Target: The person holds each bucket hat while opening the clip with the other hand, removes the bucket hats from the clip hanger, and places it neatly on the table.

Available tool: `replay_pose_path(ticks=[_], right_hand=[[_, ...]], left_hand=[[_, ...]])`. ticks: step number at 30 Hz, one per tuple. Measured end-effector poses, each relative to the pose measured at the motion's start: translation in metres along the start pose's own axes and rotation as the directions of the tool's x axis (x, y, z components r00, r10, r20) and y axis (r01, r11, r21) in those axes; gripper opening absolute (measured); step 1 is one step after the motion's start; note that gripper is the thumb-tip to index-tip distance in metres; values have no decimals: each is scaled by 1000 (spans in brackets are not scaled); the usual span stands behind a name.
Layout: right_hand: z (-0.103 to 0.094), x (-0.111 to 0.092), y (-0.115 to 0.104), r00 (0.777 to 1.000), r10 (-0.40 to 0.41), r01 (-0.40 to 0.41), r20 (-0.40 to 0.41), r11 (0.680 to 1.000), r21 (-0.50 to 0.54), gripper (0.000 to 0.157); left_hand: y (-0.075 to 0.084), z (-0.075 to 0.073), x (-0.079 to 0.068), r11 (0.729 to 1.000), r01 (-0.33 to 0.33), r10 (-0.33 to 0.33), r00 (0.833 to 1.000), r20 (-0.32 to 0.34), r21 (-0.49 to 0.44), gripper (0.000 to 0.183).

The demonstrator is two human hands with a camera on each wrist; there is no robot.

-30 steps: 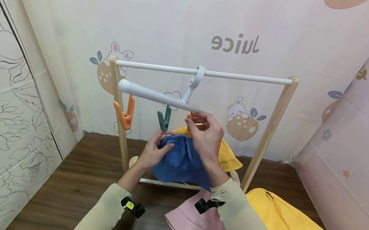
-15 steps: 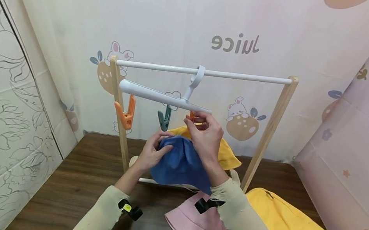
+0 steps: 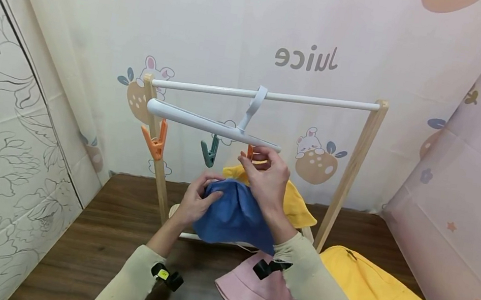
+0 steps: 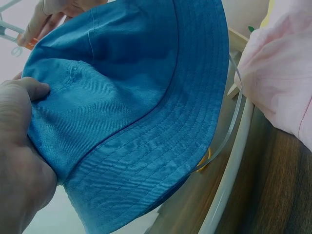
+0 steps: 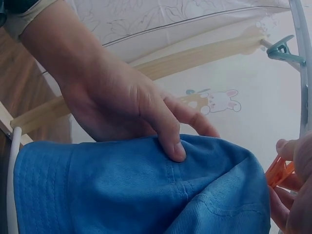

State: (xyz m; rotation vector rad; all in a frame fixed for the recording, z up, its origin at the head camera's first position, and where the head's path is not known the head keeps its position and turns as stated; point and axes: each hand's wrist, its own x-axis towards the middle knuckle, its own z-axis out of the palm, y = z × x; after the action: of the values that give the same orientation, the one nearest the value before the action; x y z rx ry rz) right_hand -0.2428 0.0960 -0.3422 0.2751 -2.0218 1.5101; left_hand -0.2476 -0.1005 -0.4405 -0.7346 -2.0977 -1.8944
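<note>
Under the green clip (image 3: pixel 209 152), below the hanger (image 3: pixel 194 119), the left hand (image 3: pixel 193 201) pinches the side of the blue hat (image 3: pixel 233 215), crown up toward the hanger, brim down; by the hanger's right end, the right hand (image 3: pixel 272 177) pinches an orange clip (image 3: pixel 250 152) just above the crown, a gap parting hanger and hat, the rack's right post (image 3: pixel 349 178) well right of the hanger

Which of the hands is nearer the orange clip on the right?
Right. The right hand is at the orange clip, pinching it; the left hand is below and left of it, holding the blue hat.
</note>
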Motion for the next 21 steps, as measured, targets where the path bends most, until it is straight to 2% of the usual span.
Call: replay_pose_path(ticks=[12,21], right_hand=[[2,-3,1,1000,0,1,-13,1000,12,38],[2,-5,0,1000,10,-10,-4,1000,2,40]], left_hand=[[1,-2,-4,1000,14,-14,1000,8,2,34],[2,-2,-5,1000,-19,19,1000,2,-12,34]])
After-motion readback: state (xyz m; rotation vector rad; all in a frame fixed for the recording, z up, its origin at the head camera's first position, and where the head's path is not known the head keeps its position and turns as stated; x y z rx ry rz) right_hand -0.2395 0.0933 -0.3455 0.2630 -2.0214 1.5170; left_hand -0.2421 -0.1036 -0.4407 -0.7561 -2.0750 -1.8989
